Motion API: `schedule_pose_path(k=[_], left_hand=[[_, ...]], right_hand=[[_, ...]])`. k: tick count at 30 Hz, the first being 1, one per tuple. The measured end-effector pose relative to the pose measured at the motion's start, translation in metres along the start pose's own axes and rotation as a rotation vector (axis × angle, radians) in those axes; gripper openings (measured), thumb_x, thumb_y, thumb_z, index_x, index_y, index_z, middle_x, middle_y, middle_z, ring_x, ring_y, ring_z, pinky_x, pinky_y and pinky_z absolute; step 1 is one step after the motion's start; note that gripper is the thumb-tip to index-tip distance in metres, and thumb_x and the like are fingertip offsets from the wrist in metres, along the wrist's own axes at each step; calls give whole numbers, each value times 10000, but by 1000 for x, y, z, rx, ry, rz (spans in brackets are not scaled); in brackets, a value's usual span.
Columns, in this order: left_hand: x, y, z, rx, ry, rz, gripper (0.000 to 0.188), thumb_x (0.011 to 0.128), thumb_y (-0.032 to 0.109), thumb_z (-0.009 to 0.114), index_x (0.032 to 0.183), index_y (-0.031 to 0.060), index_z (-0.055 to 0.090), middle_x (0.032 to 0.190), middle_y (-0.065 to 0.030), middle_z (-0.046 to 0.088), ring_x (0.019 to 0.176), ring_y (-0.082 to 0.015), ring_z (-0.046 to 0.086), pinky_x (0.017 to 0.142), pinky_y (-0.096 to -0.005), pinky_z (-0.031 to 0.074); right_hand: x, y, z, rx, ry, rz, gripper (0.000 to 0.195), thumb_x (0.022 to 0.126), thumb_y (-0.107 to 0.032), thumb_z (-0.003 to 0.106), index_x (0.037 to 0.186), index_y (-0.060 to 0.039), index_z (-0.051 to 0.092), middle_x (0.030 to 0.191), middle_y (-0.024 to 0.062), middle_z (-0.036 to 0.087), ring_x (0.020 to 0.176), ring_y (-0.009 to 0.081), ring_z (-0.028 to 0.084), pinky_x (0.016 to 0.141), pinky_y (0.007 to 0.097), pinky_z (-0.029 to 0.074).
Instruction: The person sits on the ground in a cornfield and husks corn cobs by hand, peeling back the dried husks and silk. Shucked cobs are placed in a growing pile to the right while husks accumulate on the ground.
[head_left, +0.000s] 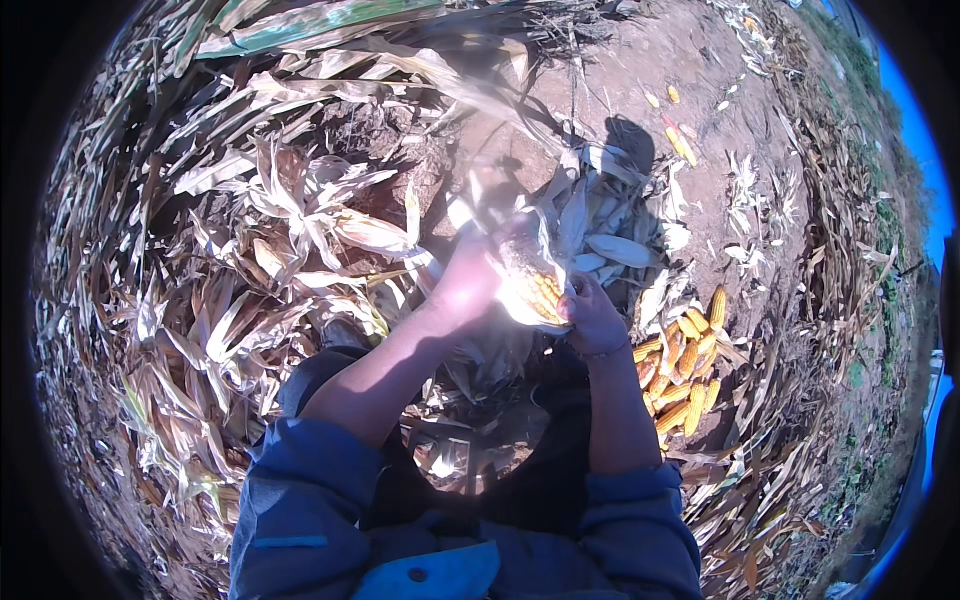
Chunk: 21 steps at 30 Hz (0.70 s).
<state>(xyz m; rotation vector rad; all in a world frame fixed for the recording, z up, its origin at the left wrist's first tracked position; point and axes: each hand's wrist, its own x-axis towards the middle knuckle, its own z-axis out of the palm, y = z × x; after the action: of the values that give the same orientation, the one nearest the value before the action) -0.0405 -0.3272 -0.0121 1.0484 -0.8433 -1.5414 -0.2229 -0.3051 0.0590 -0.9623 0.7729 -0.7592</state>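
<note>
In front of my knees, a partly husked ear of corn (543, 294) is held between both hands. Its yellow kernels show on the right side, and pale husk (517, 306) still wraps the lower edge. My left hand (474, 264) grips the ear and husk from the left; strong glare blurs its fingers. My right hand (597, 318) pinches the husk at the ear's right end, thumb against the kernels. Close beyond the right hand lies a heap of loose pale husks (611, 217).
Husked yellow cobs (686, 367) are piled right of my right forearm. Dry corn stalks and leaves (202, 135) cover the left and far left. An ear still in husk (371, 234) lies left of my left hand. A few cobs (679, 144) rest on bare soil (660, 60) farther off.
</note>
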Motion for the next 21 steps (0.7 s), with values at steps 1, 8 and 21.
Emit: schedule_pose_path(k=[1,8,21], left_hand=[[-7,44,26,-124,95,-81,273,918,180,533,1133,18,580,960,-137,623,882,-204,602,758,-295,491],[-27,61,44,61,183,-106,373,951,370,549,913,7,628,731,-6,600,632,-59,479,575,-227,388],[-10,87,29,846,-112,-134,534,810,449,708,1037,-18,583,954,-117,632,791,-135,588,691,-284,494]], right_hand=[[2,-3,-8,-80,68,35,665,779,-335,732,1246,62,475,1149,118,590,1055,165,570,930,306,446],[21,14,25,-71,290,-214,484,858,-207,663,1253,-24,451,1079,82,579,970,170,587,810,293,500],[21,7,-51,262,643,-186,129,891,-155,609,985,-68,601,896,3,603,815,91,562,710,256,457]])
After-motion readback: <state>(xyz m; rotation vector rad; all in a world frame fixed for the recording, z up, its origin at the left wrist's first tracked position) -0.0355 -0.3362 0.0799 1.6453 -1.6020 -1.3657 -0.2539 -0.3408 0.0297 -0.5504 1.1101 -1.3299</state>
